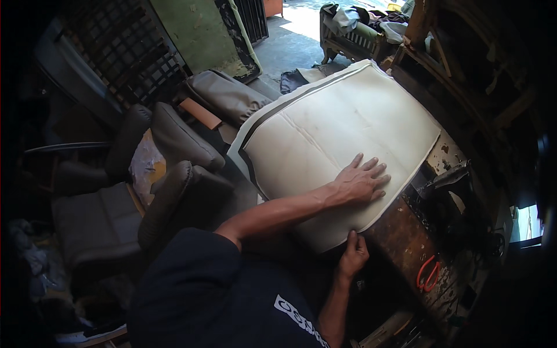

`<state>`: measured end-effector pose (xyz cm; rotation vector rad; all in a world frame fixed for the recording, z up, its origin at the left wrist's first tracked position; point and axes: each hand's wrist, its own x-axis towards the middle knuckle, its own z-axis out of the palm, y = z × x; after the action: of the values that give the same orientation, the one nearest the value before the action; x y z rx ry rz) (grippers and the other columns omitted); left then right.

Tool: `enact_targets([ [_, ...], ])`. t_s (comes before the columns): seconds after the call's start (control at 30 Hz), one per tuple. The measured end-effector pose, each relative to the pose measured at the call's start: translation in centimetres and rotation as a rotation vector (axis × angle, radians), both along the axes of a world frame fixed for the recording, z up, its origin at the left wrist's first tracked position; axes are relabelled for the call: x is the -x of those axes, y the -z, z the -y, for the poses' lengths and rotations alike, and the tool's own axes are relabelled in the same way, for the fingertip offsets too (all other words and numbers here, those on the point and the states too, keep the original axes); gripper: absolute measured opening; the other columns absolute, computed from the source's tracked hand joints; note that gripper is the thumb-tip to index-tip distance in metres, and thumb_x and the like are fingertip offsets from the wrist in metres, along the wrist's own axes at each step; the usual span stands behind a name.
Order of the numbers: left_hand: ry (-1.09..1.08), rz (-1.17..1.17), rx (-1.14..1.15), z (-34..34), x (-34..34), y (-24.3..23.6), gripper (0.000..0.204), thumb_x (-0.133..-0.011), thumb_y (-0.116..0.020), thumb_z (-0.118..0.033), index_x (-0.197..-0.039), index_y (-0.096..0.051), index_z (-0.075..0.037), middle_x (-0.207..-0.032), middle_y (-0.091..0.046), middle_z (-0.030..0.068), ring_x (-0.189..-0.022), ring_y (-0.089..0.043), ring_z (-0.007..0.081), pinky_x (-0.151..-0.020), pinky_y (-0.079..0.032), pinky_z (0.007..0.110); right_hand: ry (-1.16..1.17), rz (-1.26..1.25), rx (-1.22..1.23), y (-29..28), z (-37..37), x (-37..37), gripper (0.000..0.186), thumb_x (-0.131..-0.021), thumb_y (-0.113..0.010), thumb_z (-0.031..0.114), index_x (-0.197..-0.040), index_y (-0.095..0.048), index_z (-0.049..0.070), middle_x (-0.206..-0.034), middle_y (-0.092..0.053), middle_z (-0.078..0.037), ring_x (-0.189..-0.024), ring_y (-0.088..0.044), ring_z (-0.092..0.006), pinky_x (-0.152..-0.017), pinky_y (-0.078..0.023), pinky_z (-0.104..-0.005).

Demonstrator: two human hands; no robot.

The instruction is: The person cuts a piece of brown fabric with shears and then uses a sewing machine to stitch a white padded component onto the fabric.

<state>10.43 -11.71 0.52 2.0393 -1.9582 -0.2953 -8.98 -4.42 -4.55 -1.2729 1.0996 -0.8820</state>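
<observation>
Centrally, a broad cream panel (342,130) is lying before the person, a dark strip (251,137) running along its far left border and a worn brown desk (400,232) showing along its right edge. The left grip (362,181) is resting palm down on the panel, its fingers spreading and released. The right grip (354,256) is clenching the panel's near edge between thumb and finger, just below the left one. On the desk, a red-handled tool (421,272) is lying near the right grip. To the left, a dark brown armchair (98,223) is standing well apart from both hands; beyond it, a green board (200,32) is leaning, and farther right a heap of cloths (374,23) is covering a slatted wooden piece (348,46)
</observation>
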Motion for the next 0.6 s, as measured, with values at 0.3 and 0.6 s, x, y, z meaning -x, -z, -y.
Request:
enact_targets([
  [0.3, -0.593, -0.033, 0.156, -15.6, -9.8, 0.7, 0.057, -0.105, -0.042, -0.052, -0.154, -0.047, -0.024, -0.164, -0.035, 0.0076, -0.156, -0.022, 0.0297, -0.124, -0.005, 0.063, -0.054, -0.087, 0.107, 0.5, 0.7, 1.3, 0.034, -0.102, -0.067, 0.026, -0.082, -0.065, -0.001, -0.071, -0.048, 0.006, -0.070, -0.039, -0.0070, -0.062, -0.031, -0.0275],
  [0.6, -0.671, -0.080, 0.360, -15.1, -11.1, 0.4, 0.037, -0.097, -0.063, -0.031, -0.132, -0.067, -0.020, -0.142, -0.058, 0.0052, -0.139, -0.043, 0.0266, -0.115, -0.017, 0.058, -0.035, -0.195, 0.073, -2.3, -0.7, 0.3, 0.028, -0.103, -0.065, 0.020, -0.083, -0.066, 0.001, -0.073, -0.048, 0.008, -0.070, -0.037, -0.0046, -0.063, -0.030, -0.0252],
])
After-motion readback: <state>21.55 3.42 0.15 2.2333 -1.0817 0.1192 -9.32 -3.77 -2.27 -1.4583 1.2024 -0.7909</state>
